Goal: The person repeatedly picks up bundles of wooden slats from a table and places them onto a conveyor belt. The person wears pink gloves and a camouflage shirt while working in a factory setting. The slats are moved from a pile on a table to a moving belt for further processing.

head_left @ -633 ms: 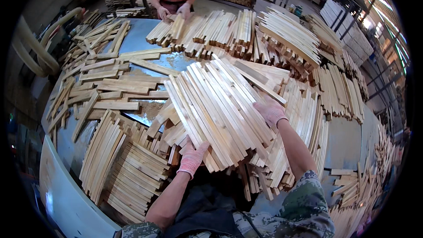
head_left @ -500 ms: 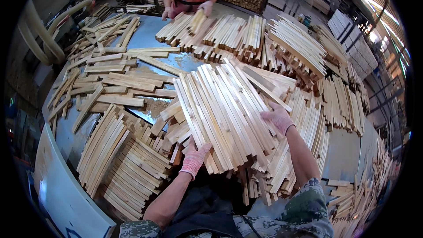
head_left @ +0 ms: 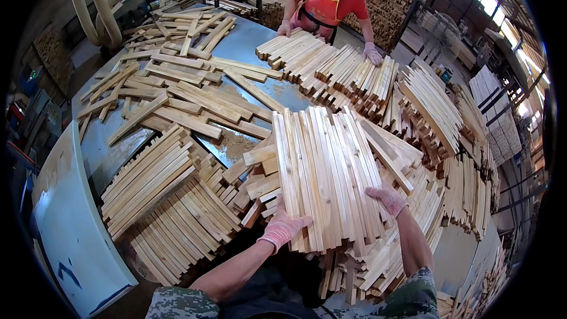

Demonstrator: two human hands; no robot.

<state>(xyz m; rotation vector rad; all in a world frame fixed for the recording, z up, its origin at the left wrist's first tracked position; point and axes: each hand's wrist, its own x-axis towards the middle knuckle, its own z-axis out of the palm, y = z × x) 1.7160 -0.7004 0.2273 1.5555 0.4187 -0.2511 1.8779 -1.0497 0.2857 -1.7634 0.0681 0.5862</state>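
A side-by-side row of pale wooden strips lies between my two gloved hands, on top of other stacked wood. My left hand presses against the row's near left edge, with the thumb over the strips. My right hand grips the right side, its fingers against the outermost strip. The undersides of both hands are partly hidden. Crosswise shorter wood pieces stick out left of the row, and more stacked strips lie under and beside my right forearm.
Layered strip stacks stand at the left. Loose wooden slats lie scattered over the metal table. Across it, a masked co-worker in red has gloved hands at a long row of strips. Ribbed hoses hang at far left.
My view has shifted. The row between my hands is now turned more upright, both hands still at its sides. The co-worker's hands have moved apart, one now at the right end of their row.
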